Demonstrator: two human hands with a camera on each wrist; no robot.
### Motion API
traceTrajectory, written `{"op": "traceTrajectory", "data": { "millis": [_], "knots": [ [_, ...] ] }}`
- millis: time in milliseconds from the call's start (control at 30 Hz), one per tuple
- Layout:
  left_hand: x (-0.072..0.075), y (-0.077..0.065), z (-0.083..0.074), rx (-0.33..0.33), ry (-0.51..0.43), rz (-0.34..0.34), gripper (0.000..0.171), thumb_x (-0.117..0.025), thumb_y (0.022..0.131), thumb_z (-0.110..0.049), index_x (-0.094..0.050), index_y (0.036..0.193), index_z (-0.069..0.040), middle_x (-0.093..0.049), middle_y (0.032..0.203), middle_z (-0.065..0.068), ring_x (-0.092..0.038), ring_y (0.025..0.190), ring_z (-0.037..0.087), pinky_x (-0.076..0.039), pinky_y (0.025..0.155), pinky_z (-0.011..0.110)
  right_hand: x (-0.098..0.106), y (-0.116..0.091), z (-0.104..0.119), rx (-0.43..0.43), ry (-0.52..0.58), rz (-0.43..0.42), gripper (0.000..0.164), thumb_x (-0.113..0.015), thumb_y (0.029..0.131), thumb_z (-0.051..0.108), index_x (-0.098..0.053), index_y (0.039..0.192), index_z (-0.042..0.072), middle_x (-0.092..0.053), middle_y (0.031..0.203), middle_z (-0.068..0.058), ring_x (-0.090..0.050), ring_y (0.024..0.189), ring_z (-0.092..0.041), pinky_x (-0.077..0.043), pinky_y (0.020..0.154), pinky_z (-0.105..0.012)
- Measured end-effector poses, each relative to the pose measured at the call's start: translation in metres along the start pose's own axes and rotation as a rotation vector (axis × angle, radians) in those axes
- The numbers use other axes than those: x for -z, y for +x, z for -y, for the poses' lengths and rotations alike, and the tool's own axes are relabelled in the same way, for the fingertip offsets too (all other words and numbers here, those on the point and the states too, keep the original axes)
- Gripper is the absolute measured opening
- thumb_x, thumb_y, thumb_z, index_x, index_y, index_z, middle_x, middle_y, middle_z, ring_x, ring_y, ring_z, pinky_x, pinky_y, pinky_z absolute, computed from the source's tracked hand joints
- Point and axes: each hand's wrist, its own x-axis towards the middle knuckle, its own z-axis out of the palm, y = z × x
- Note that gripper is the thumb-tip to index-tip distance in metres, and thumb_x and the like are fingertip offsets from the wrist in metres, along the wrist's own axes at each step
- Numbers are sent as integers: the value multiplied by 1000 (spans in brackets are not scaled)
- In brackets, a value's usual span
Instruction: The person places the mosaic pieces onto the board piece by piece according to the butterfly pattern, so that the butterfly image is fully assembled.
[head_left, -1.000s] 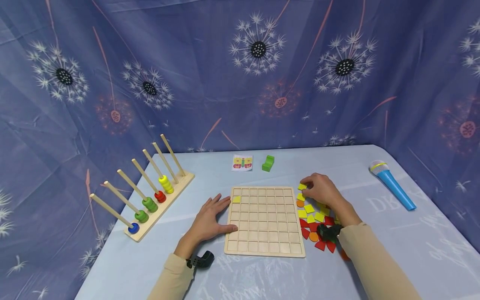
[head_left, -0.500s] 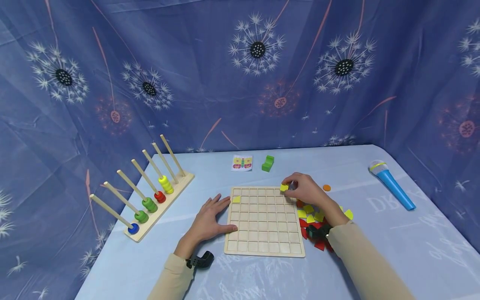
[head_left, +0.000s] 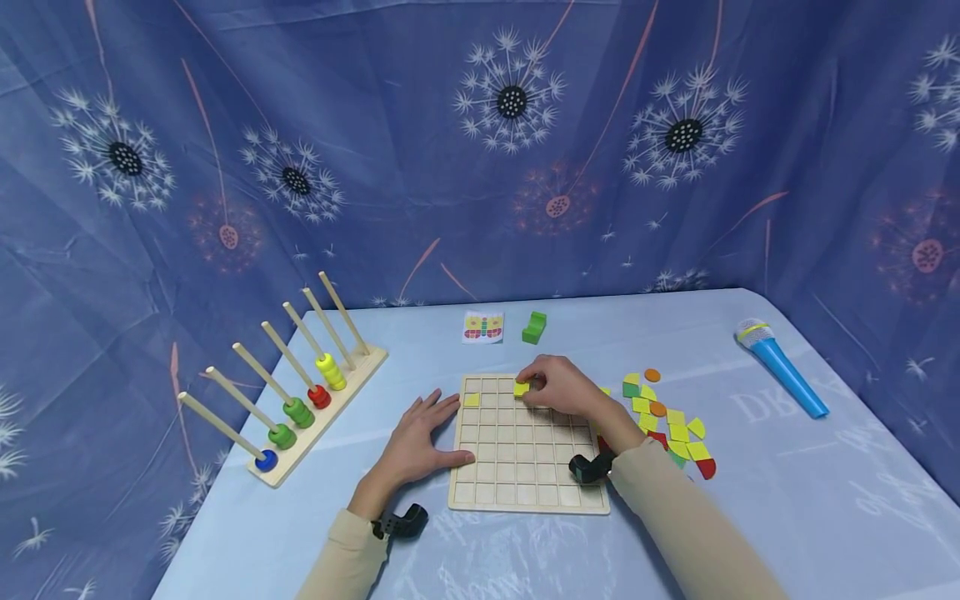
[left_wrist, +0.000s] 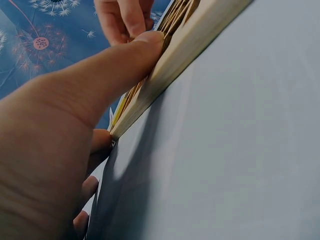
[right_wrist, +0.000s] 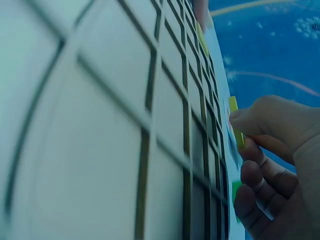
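A wooden grid board lies flat on the table in the head view. One yellow square tile sits in a cell near its left edge. My right hand pinches another yellow tile over the board's top rows; the right wrist view shows that tile held on edge between thumb and fingertip just above the grid. My left hand lies flat on the table, its thumb pressed against the board's left edge.
Loose yellow, red, orange and green tiles are scattered right of the board. A wooden peg rack with coloured rings stands at the left. A butterfly picture card and green block lie behind the board, a blue toy microphone far right.
My right hand lifted a yellow tile from the pile and carried it left, from the board's right edge to over its top middle. The pile it covered now shows. The left hand stayed put.
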Motion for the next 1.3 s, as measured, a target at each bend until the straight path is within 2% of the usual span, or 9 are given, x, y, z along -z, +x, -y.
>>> {"op": "traceTrajectory", "data": {
  "millis": [200, 433, 767, 1033, 1300],
  "knots": [
    [1, 0, 0, -4, 1, -1, 98, -66, 66, -77, -45, 145, -24, -39, 149, -9, -18, 143, 18, -11, 115, 46, -16, 11, 15, 55, -35, 36, 28, -72, 83, 14, -73, 111, 12, -62, 94, 2, -55, 78, -10, -49, 71, -30],
    [0, 0, 1, -34, -6, -16, 97, -67, 67, -76, -47, 145, -20, -41, 149, -5, -20, 143, 23, -14, 114, 50, -29, 21, 23, 98, -105, 54, 27, -73, 82, 13, -74, 109, 11, -63, 93, 0, -53, 76, -9, -49, 69, -28],
    [1, 0, 3, -29, -3, -8, 98, -67, 67, -76, -45, 145, -22, -39, 149, -8, -19, 143, 19, -12, 115, 45, -39, 29, 32, 66, -162, 82, 24, -73, 83, 14, -74, 107, 13, -62, 94, 2, -53, 78, -10, -48, 70, -28],
    [-1, 1, 2, -62, -14, -28, 97, -68, 67, -74, -47, 144, -19, -40, 148, -7, -21, 143, 21, -12, 115, 44, -35, 24, 31, 47, -168, 67, 24, -72, 85, 18, -74, 109, 14, -60, 94, 6, -53, 79, -9, -47, 72, -29],
    [-1, 1, 5, -61, -10, -31, 97, -68, 67, -75, -47, 144, -21, -41, 148, -8, -20, 143, 20, -12, 115, 45, -11, 7, 19, 24, -99, 20, 23, -66, 89, 13, -73, 111, 12, -61, 94, 7, -54, 75, -10, -48, 68, -31]
  ]
}}
